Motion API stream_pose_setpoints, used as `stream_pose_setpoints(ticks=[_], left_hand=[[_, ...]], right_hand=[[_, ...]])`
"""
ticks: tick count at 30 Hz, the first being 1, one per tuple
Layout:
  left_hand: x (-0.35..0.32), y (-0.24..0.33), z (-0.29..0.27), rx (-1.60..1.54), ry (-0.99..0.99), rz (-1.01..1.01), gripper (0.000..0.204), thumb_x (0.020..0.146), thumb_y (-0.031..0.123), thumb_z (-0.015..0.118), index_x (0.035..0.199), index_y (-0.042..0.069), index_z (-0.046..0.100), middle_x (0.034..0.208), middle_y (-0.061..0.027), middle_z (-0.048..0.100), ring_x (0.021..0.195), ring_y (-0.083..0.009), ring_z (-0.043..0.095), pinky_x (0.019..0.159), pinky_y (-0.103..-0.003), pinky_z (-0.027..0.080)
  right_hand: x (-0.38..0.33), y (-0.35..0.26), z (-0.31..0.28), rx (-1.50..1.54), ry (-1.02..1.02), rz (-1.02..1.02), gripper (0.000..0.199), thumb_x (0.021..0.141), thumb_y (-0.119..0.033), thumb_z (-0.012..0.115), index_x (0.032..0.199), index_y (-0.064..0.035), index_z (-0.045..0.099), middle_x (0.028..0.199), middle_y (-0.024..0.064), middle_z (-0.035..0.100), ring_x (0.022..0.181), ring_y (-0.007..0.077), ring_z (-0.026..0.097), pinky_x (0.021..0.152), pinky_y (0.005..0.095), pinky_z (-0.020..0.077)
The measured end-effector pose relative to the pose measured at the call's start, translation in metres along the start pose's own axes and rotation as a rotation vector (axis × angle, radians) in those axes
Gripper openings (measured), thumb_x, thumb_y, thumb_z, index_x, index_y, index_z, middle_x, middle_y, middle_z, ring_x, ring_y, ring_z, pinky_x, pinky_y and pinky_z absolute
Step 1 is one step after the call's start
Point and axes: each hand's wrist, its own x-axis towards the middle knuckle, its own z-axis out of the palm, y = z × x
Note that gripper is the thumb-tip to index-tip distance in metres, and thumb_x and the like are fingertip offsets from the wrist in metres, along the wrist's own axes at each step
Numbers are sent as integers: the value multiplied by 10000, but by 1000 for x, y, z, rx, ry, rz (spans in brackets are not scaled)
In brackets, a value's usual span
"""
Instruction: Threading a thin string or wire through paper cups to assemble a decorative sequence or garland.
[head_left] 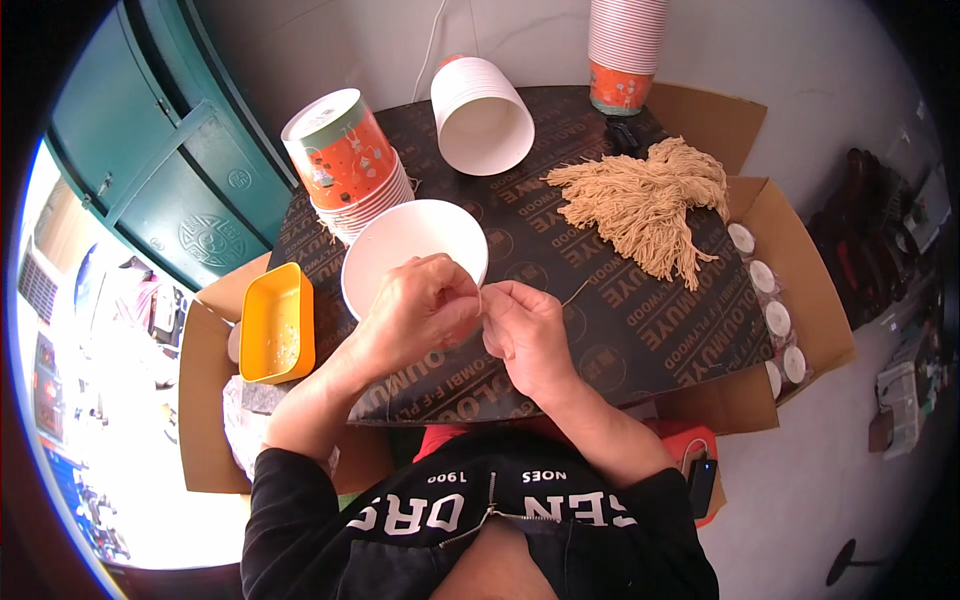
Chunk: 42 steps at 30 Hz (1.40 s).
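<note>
My left hand (418, 308) and my right hand (530, 335) meet above the table, fingertips pinched close together. A thin tan string (576, 291) sticks out beside my right hand, and its other part disappears between the fingers. Exactly how the string runs there is hidden. Just behind my left hand a white paper bucket (410, 228) stands with its wide mouth tilted toward me; my wrist covers part of its rim. Farther right on the table lies a loose bundle of tan strings (645, 200).
Stacked orange printed buckets (350, 165) lean at the left, another white stack (480, 115) lies behind, and a tall stack (625, 60) stands back right. A yellow tray (262, 320) sits at the left edge. Cardboard boxes (815, 270) flank the dark table (620, 345); the right one holds white rolls.
</note>
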Motion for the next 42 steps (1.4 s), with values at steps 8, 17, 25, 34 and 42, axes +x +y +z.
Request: stream_pose_setpoints(ticks=[8,17,25,34,42], left_hand=[[1,-2,3,149,50,161,90,789,26,727,827,-4,650,768,-90,642,722,-219,613,652,-332,495],[1,-3,1,-1,53,-9,108,826,89,694,821,-9,649,732,-110,666,686,-202,651,656,-334,507],[3,-4,-5,-89,5,-145,113,873,90,667,864,-22,658,736,-104,668,679,-160,624,643,-309,495],[1,-13,-4,-80,6,-103,74,910,52,629,872,-11,620,720,-29,611,623,-85,566,562,-241,465],[2,-10,-3,32,-6,-84,79,913,47,609,858,-9,602,698,-73,608,605,-145,580,563,-290,466]], right_hand=[[-3,-3,0,-26,-31,-29,253,1011,-188,540,900,-1,669,524,-48,444,440,33,356,433,224,270],[-7,-8,1,-254,27,-134,220,1011,-162,538,971,12,667,610,-48,516,503,16,396,477,197,304],[-7,-9,-16,-641,60,-417,91,965,-99,630,921,-20,617,716,-69,523,634,2,434,547,191,358],[-7,-5,-24,-111,-79,-414,125,986,-52,528,864,-23,526,1089,53,568,608,45,445,545,192,370],[-9,-7,-25,64,-155,-339,168,1023,-122,451,866,-61,452,1004,147,638,557,68,427,501,206,357]])
